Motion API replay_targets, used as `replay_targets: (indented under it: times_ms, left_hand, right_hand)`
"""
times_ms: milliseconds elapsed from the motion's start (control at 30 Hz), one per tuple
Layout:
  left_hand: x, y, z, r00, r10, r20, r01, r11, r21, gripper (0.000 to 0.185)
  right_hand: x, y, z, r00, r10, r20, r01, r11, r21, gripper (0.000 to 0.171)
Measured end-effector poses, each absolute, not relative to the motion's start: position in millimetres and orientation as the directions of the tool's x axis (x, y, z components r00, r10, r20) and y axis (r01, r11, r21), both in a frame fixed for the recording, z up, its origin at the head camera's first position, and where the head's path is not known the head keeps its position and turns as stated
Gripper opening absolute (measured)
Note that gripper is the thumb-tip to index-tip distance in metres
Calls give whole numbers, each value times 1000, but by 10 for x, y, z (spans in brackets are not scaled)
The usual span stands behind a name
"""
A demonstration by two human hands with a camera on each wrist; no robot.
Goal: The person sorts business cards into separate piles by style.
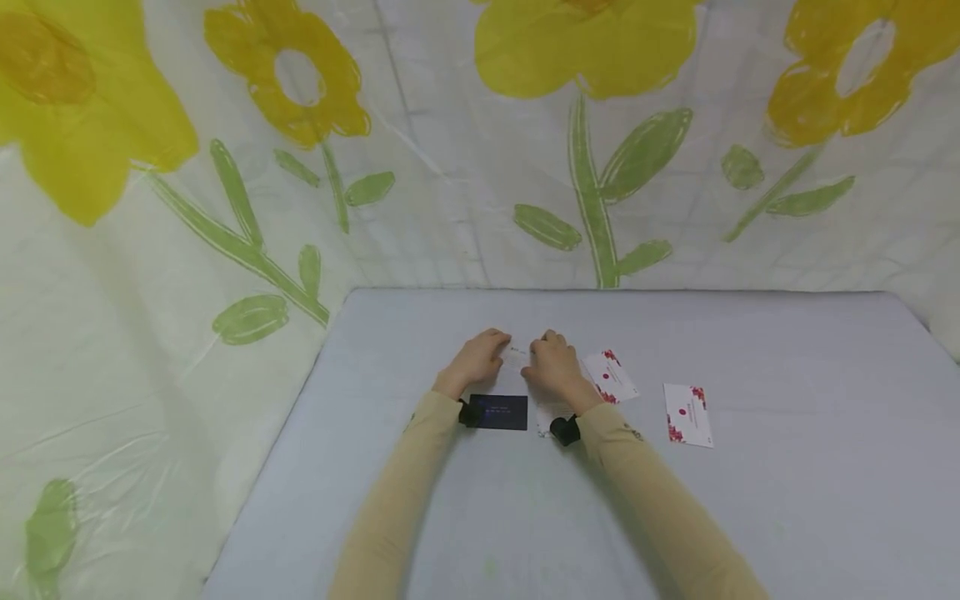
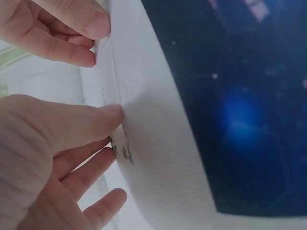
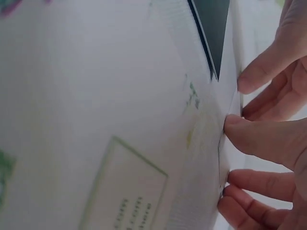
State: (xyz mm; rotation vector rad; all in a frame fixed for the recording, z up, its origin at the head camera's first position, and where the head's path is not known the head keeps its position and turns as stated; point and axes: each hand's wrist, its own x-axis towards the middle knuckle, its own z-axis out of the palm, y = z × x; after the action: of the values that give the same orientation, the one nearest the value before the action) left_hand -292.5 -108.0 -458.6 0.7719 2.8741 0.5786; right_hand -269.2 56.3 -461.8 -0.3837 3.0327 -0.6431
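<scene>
Pinching so thin a thing by its edges could go wrong, I judge: the small white card (image 1: 517, 358) might bend, or slip and drop onto the dark card (image 1: 501, 412) lying flat on the grey table (image 1: 787, 500) just below the wrists. Both hands meet over the middle of the table, the left hand (image 1: 476, 360) and right hand (image 1: 553, 363) each curled with thumb and fingertips closed on opposite ends of it, held just above the surface. 2 red-and-white cards (image 1: 686, 414) lie apart to the right.

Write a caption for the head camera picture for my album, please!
Two hands, left hand and right hand, pinch a small white card above a dark card on the grey table.
</scene>
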Motion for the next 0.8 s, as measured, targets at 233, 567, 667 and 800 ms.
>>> replay_targets:
  times_ms: [233,567,667,800]
  left_hand:
    - [-2892,-1091,-4515,-857,514,-26,464,793,395,44]
    - [-2789,-1097,-4504,-874,484,45,458,789,409,40]
    - [-2771,-1091,-4510,-886,455,89,449,795,408,36]
    - [-2757,-1087,-4526,-899,417,134,429,780,454,26]
  right_hand:
    - [-2685,627,-4546,-956,-292,-3,-263,867,-423,40]
    - [-2674,710,-4592,-946,-324,17,-285,806,-518,44]
    - [-2671,719,-4602,-952,-303,52,-276,767,-579,42]
    - [-2661,732,-4588,-952,-289,100,-282,706,-649,28]
